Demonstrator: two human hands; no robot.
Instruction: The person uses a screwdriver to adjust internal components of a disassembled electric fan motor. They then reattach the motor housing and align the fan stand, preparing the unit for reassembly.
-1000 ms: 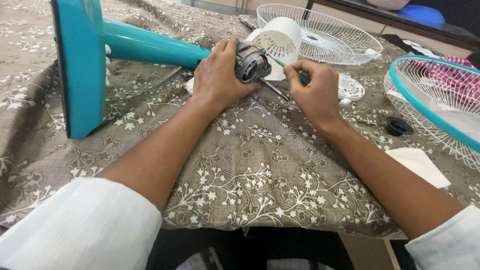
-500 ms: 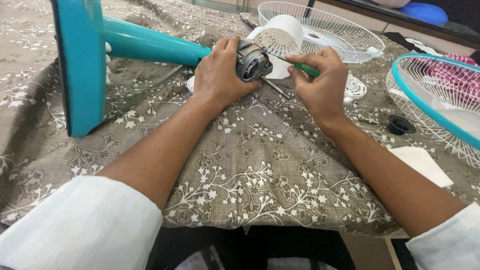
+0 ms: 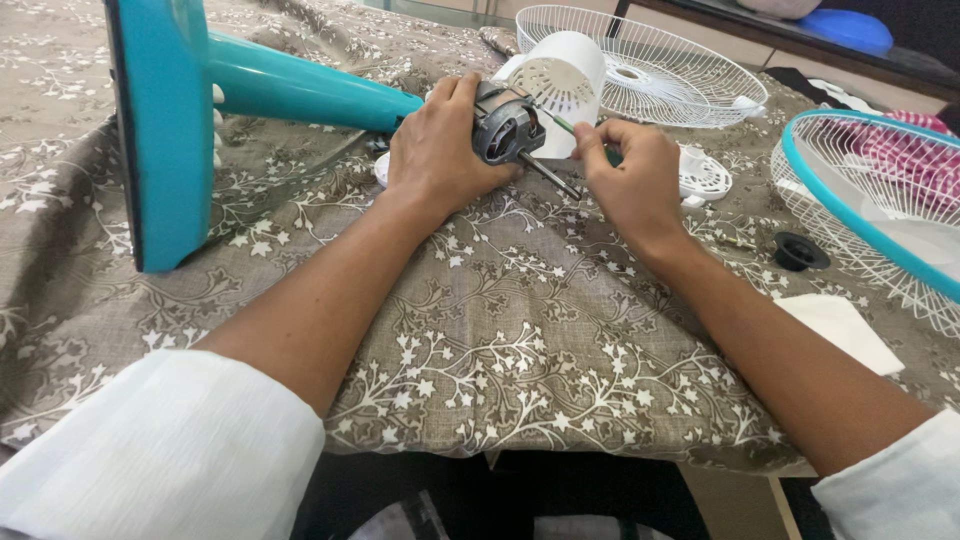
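Observation:
A teal pedestal fan lies on its side on a floral cloth, its round base (image 3: 160,130) at the left and its pole (image 3: 300,90) running right. My left hand (image 3: 440,150) grips the grey fan motor (image 3: 508,128) at the pole's end, with the motor shaft (image 3: 552,176) sticking out toward me. My right hand (image 3: 630,180) holds a green-handled screwdriver (image 3: 570,127), its tip at the motor. A white motor cover (image 3: 565,75) lies just behind the motor.
A white wire fan guard (image 3: 650,60) lies at the back. A teal-rimmed guard (image 3: 870,215) sits at the right. A black round nut (image 3: 800,250), a white paper (image 3: 840,330) and a small white grille piece (image 3: 705,175) lie near my right arm.
My right hand has shifted slightly left toward the motor with the screwdriver. My left hand stays on the motor.

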